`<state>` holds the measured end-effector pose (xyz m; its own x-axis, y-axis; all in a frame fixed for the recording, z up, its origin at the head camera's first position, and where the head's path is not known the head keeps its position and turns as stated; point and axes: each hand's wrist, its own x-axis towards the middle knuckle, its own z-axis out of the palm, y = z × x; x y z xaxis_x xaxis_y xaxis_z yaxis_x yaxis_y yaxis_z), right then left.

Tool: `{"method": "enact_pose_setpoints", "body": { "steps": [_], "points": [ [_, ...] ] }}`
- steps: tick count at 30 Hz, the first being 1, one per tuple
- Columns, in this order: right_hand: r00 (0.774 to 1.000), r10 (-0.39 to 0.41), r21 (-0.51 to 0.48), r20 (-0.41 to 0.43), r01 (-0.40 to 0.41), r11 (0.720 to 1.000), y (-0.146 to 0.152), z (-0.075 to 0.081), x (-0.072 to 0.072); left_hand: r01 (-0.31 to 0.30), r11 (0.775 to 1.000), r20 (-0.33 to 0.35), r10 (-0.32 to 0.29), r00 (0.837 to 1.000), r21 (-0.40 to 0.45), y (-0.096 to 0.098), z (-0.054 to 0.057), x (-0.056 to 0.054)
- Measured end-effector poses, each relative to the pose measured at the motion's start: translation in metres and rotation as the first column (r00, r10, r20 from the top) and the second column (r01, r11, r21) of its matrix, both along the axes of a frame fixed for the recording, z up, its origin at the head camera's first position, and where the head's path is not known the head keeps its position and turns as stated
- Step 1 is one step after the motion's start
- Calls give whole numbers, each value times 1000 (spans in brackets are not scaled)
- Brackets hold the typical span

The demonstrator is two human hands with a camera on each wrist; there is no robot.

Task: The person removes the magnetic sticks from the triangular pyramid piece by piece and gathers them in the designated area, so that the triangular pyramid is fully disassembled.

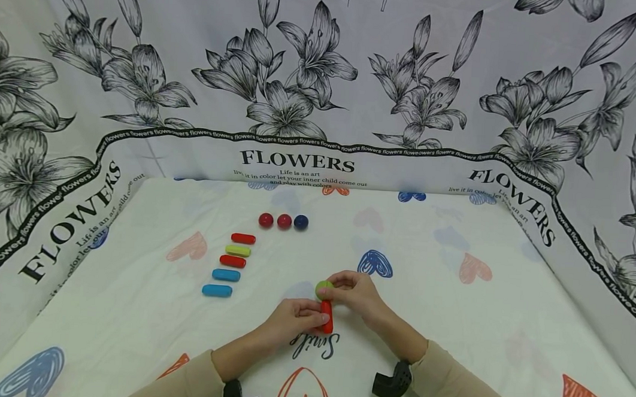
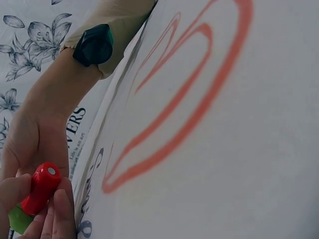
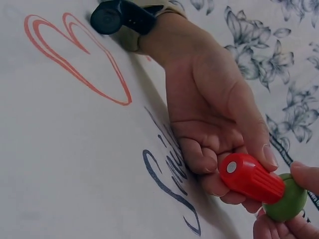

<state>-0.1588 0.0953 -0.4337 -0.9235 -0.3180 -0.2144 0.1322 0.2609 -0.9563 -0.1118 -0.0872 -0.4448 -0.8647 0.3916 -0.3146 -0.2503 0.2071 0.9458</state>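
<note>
My left hand (image 1: 292, 320) pinches a red magnetic rod (image 3: 249, 174) between thumb and fingers; a round silver magnet shows at its free end. With thumb and fingertips, my right hand (image 1: 360, 293) holds a green ball (image 1: 324, 290). The ball sits against the rod's far end, and the two touch in the right wrist view. Both hands are close together over the cloth, just above the printed word "Smile". In the left wrist view the red rod (image 2: 42, 186) covers part of the green ball (image 2: 20, 220).
Left of the hands lies a slanted column of rods: a red rod (image 1: 243, 238), a yellow-green rod (image 1: 238, 250), another red rod (image 1: 232, 261) and two blue rods (image 1: 226, 275). Behind them are two red balls (image 1: 266, 220) and a dark blue ball (image 1: 301, 222). A flower-printed curtain (image 1: 311, 114) hangs behind.
</note>
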Motion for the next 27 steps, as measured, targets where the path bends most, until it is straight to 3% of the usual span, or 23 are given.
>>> {"method": "enact_pose_setpoints", "body": {
  "steps": [5, 27],
  "points": [
    [1000, 12, -10, -4, -12, 1000, 1, 0, 0, -12, 1000, 20, 11, 1000, 29, 0, -1, 1],
    [999, -9, 47, 35, 7, 999, -1, -1, -5, -35, 999, 85, 37, 996, -24, 1, 3, -1]
  ]
}}
